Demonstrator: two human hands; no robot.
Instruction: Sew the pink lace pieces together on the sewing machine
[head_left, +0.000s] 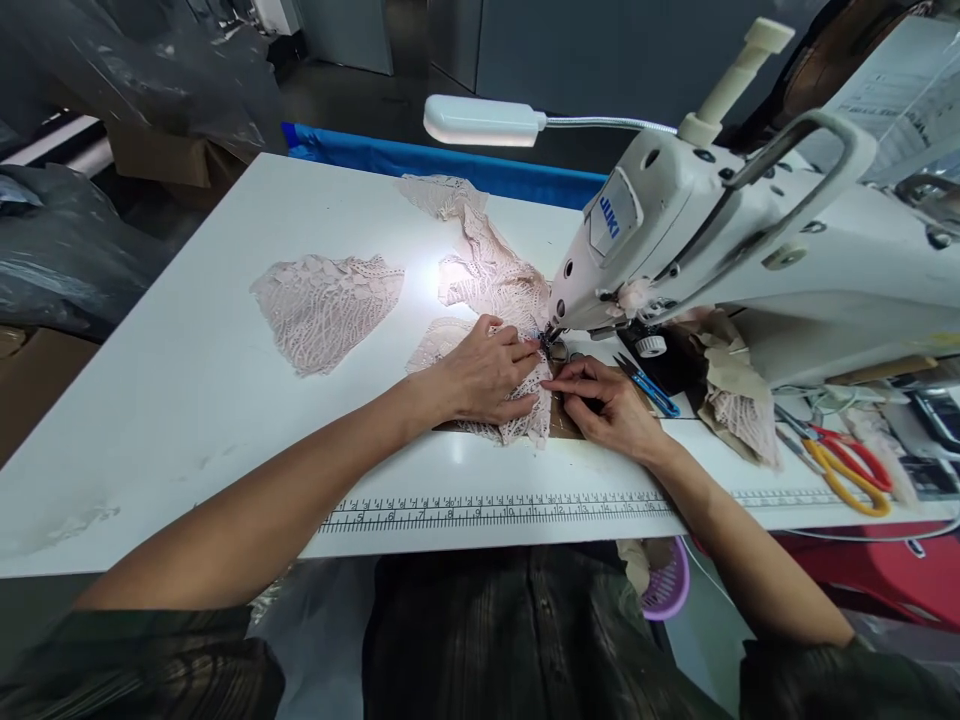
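Observation:
Pale pink lace fabric lies under the needle area of a white sewing machine. My left hand rests flat on this lace, fingers spread, with the fingertips close to the presser foot. From the right, my right hand pinches the lace's right edge between thumb and forefinger, just in front of the foot. More of the lace bunches up behind the needle toward the back of the table. Whatever stitching there is at the needle is too small to make out.
A separate lace piece lies on the white table at left. Blue thread snips sit beside my right hand. Farther right are scissors with red and yellow handles. A lamp hangs above; a printed ruler runs along the front edge.

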